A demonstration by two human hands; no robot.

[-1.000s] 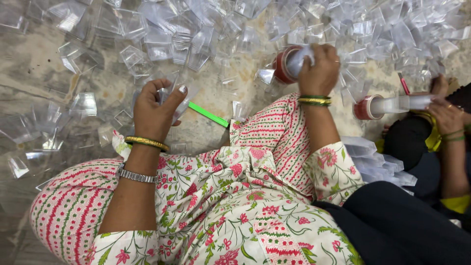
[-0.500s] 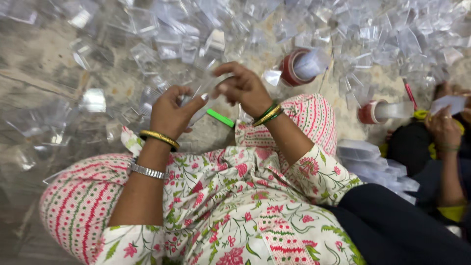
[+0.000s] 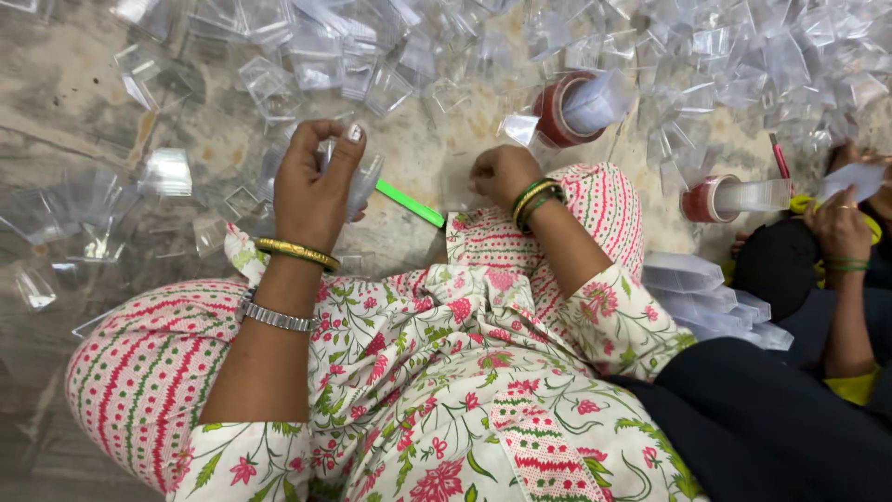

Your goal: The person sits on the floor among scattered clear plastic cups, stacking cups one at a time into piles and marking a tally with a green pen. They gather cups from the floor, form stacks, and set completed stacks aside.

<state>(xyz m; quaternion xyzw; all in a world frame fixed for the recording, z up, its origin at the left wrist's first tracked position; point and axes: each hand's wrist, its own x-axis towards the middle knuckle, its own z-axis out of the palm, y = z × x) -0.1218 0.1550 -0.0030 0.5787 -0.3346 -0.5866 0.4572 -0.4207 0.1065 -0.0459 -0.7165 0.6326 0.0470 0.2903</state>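
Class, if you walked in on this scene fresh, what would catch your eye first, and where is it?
The heap of clear plastic pieces strewn over the floor along the top stands out first. Next, the left hand holds a clear plastic piece at centre left, beside a thin bright green stick. A red tape roll lies above the right hand.

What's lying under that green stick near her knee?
The green stick lies on the bare, stained floor, with a clear plastic piece held in the left hand at its upper end. Its lower end stops at the patterned knee, possibly tucked beneath.
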